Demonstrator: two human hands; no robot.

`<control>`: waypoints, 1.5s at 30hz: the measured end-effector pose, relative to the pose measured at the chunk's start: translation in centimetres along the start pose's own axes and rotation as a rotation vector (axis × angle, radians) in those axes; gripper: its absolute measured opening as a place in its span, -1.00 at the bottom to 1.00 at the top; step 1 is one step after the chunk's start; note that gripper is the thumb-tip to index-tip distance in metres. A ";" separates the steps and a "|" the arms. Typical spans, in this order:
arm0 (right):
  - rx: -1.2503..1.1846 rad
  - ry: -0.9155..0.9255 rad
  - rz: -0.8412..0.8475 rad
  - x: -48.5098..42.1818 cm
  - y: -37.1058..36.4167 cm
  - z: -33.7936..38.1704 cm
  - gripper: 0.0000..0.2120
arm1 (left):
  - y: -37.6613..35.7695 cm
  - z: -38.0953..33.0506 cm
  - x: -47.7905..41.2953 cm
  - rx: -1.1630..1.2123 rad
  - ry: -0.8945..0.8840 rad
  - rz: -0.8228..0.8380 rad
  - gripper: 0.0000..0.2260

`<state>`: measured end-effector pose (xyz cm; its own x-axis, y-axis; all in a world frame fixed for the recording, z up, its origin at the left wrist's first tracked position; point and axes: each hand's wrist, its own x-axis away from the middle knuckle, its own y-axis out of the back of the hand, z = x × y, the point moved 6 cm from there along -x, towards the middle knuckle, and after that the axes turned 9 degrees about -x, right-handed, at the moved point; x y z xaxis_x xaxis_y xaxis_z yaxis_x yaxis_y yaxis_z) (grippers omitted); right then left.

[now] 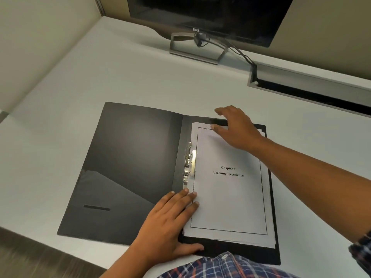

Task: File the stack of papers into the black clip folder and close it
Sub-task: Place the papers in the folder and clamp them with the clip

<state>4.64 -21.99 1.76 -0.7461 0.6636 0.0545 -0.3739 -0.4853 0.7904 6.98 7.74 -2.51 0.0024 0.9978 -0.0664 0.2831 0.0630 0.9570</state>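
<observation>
From the head camera, the black clip folder (128,169) lies open on the white desk (140,81). The stack of papers (228,189) rests on its right half, its left edge under the metal clip (189,163). The left hand (170,217) lies flat, fingers together, on the stack's lower left edge. The right hand (236,127) presses the top edge with fingers loosely spread. A Dell monitor (210,15) stands behind.

open black plastic clip folder (128,167) flat on white desk (120,81) | white paper stack (228,181) under metal clip (189,163) | left hand (170,221) flat on stack's lower-left edge | right hand (239,129) at top edge
</observation>
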 end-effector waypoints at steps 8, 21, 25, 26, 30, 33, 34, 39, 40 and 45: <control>0.154 -0.356 0.042 4.1 4.7 -8.3 -0.62 | 0.2 -0.3 0.0 -0.031 -0.018 -0.006 -0.32; -0.343 -0.650 -0.185 7.9 5.1 -9.7 -0.64 | -0.3 -1.6 -0.4 -0.047 0.015 -0.027 -0.23; -0.502 -0.673 -0.219 8.8 4.6 -9.4 -0.67 | -0.7 -1.1 -0.5 -0.039 0.037 -0.022 -0.23; -0.504 -0.685 -0.233 9.3 4.8 -9.5 -0.62 | -0.7 -1.1 -0.4 -0.037 0.042 -0.024 -0.23; -0.459 -0.687 -0.251 13.0 4.9 -9.2 -0.53 | -0.8 -1.0 -0.4 -0.038 0.058 -0.021 -0.22; -0.480 -0.687 -0.237 17.9 3.9 -9.0 -0.61 | -0.8 -1.1 -0.4 -0.042 0.061 -0.023 -0.23; -0.473 -0.697 -0.220 19.6 3.4 -8.9 -0.63 | -0.8 -1.1 -0.4 -0.042 0.062 -0.025 -0.23; -0.407 -0.719 -0.198 24.7 0.8 -8.0 -0.68 | -0.7 -1.2 -0.5 -0.038 0.058 -0.033 -0.26; -0.391 -0.708 -0.204 25.1 0.4 -7.7 -0.68 | -0.7 -1.2 -0.5 -0.041 0.057 -0.034 -0.26; -0.303 -0.626 -0.292 26.4 0.1 -6.6 -0.66 | -0.6 -1.5 -0.6 -0.049 0.056 -0.046 -0.28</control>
<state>-18.73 -8.29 -0.76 -0.1746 0.9451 0.2762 -0.7113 -0.3150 0.6283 5.35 7.11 -2.65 -0.0635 0.9934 -0.0959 0.2342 0.1082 0.9661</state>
